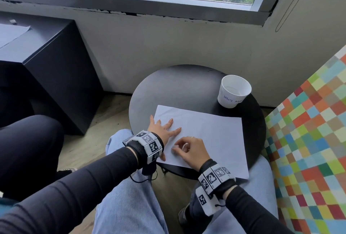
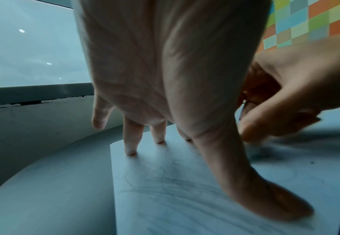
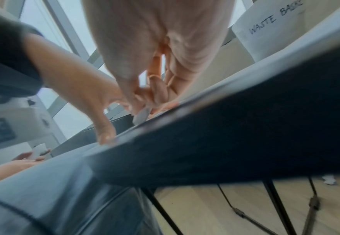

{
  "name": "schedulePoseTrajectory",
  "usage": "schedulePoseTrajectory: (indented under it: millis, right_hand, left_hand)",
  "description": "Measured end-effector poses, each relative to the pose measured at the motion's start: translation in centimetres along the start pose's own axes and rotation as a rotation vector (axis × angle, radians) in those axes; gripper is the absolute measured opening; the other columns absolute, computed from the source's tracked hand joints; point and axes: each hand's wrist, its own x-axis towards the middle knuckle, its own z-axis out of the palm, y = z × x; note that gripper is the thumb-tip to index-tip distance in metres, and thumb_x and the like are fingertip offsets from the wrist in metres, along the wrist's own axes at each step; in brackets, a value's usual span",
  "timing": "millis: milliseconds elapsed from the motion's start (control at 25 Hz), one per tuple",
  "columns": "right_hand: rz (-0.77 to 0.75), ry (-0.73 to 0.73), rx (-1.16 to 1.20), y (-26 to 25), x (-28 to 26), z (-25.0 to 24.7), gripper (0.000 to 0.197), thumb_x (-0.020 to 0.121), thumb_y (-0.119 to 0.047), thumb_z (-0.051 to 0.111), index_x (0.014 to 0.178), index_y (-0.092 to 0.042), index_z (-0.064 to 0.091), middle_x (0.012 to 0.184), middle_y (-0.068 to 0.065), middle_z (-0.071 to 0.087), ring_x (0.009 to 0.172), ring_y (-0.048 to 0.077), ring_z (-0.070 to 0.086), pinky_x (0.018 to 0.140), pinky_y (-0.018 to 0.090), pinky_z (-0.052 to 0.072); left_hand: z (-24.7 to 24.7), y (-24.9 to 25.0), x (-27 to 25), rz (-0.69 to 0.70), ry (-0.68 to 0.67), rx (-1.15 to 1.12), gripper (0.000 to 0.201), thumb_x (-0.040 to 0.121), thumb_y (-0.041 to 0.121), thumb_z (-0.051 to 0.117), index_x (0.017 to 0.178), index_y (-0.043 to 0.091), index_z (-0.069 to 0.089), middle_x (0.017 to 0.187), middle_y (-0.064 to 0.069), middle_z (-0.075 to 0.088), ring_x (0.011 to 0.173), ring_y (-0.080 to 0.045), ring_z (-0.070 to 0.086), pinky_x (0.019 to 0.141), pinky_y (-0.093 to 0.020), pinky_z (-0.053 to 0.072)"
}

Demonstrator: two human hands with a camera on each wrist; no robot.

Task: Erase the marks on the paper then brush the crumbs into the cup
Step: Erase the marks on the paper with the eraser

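Thin, floppy paper [image 1: 206,136] on the round table [image 1: 177,87], so pinned flat with spread left hand [image 1: 162,131]; right hand [image 1: 191,151] pinching small eraser [image 1: 175,147]. Light cup [image 1: 234,91] behind, tips easily.

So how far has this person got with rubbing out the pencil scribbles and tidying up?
Still early. Faint pencil scribbles remain on the white sheet of paper. The left hand presses the sheet flat on the round black table, while the right hand pinches a small white eraser against the paper. Still left: finishing the erasing, then brushing crumbs into the white paper cup, which stands apart and looks empty.
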Motion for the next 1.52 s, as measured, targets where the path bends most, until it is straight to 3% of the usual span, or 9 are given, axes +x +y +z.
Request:
schedulePoseTrajectory:
  millis: [80,240,360,680,840,960,1120,1320,1520]
  right_hand:
    - [0.012,-0.115,-0.016,-0.5,0.0,-0.1,0.011,0.08,-0.026,0.075,0.079,-0.014,0.073,0.071,-0.007,0.065,0.057,-0.002,0.051,0.06,0.006,0.037]
    - [0.019,0.013,-0.12,-0.6,0.8,-0.8,0.012,0.082,-0.023,0.07,0.081,-0.011,0.069,0.076,0.0,0.068,0.058,0.001,0.049,0.065,0.01,0.035]
    - [-0.045,-0.173,-0.178,-1.4,0.0,0.0,0.014,0.085,-0.021,0.067,0.083,-0.007,0.068,0.073,-0.001,0.062,0.064,0.009,0.049,0.065,0.015,0.035]
    - [-0.05,-0.268,-0.244,-2.0,0.3,0.2,0.012,0.089,-0.02,0.063,0.089,-0.009,0.065,0.086,0.005,0.066,0.074,0.009,0.049,0.071,0.017,0.035]
    - [0.014,-0.165,-0.235,-1.8,2.0,-1.1,0.007,0.086,-0.014,0.062,0.088,-0.007,0.063,0.088,0.008,0.066,0.077,0.014,0.049,0.074,0.023,0.038]
    - [-0.043,-0.322,-0.247,-2.5,0.9,-0.2,0.006,0.087,-0.014,0.062,0.085,-0.009,0.063,0.082,0.003,0.063,0.073,0.012,0.048,0.069,0.02,0.035]
    - [0.023,-0.153,-0.202,-1.5,2.9,-1.7,0.004,0.085,-0.014,0.064,0.087,-0.011,0.065,0.082,0.001,0.062,0.077,0.013,0.051,0.074,0.022,0.04]
    - [-0.082,-0.344,-0.238,-2.5,1.1,-0.5,0.01,0.086,-0.016,0.065,0.09,-0.007,0.068,0.086,0.007,0.069,0.072,0.011,0.053,0.074,0.025,0.046]
    - [-0.008,-0.193,-0.194,-1.5,2.9,-1.8,0.007,0.083,-0.015,0.068,0.087,-0.009,0.068,0.081,0.003,0.066,0.071,0.012,0.053,0.073,0.024,0.043]
  left_hand:
    - [0.0,0.0,-0.1,0.001,0.001,0.003,0.129,0.07,0.064,0.077,0.153,0.04,-0.019,0.163,-0.007,-0.021,0.148,-0.045,0.009,0.112,-0.072,0.002]
    - [0.0,0.1,0.0,0.008,0.01,-0.003,0.13,0.069,0.062,0.078,0.153,0.039,-0.019,0.164,-0.007,-0.019,0.148,-0.044,0.01,0.112,-0.071,0.004]
    - [0.1,0.1,-0.1,-0.002,0.006,0.012,0.129,0.07,0.064,0.076,0.153,0.04,-0.02,0.163,-0.007,-0.021,0.148,-0.044,0.009,0.111,-0.072,0.003]
    - [0.2,0.0,0.0,0.002,0.002,0.006,0.129,0.071,0.064,0.076,0.152,0.041,-0.021,0.163,-0.006,-0.022,0.149,-0.044,0.008,0.111,-0.072,0.003]
    - [0.1,0.0,0.0,0.009,0.001,-0.016,0.129,0.07,0.062,0.078,0.153,0.041,-0.019,0.163,-0.005,-0.021,0.149,-0.044,0.006,0.112,-0.071,0.002]
    - [0.1,0.0,-0.2,0.004,0.001,-0.011,0.128,0.071,0.062,0.077,0.153,0.041,-0.019,0.163,-0.006,-0.021,0.149,-0.044,0.006,0.112,-0.07,0.002]
    - [0.0,0.0,0.0,0.009,-0.002,-0.012,0.127,0.071,0.063,0.077,0.152,0.041,-0.019,0.163,-0.005,-0.022,0.149,-0.044,0.006,0.114,-0.07,0.003]
    - [0.0,0.1,0.0,0.002,-0.005,-0.008,0.128,0.071,0.063,0.076,0.152,0.041,-0.021,0.163,-0.006,-0.023,0.149,-0.045,0.006,0.113,-0.071,0.003]
    - [0.0,0.1,0.0,0.002,-0.013,-0.014,0.127,0.071,0.063,0.077,0.152,0.041,-0.018,0.163,-0.005,-0.022,0.149,-0.044,0.006,0.113,-0.07,0.003]
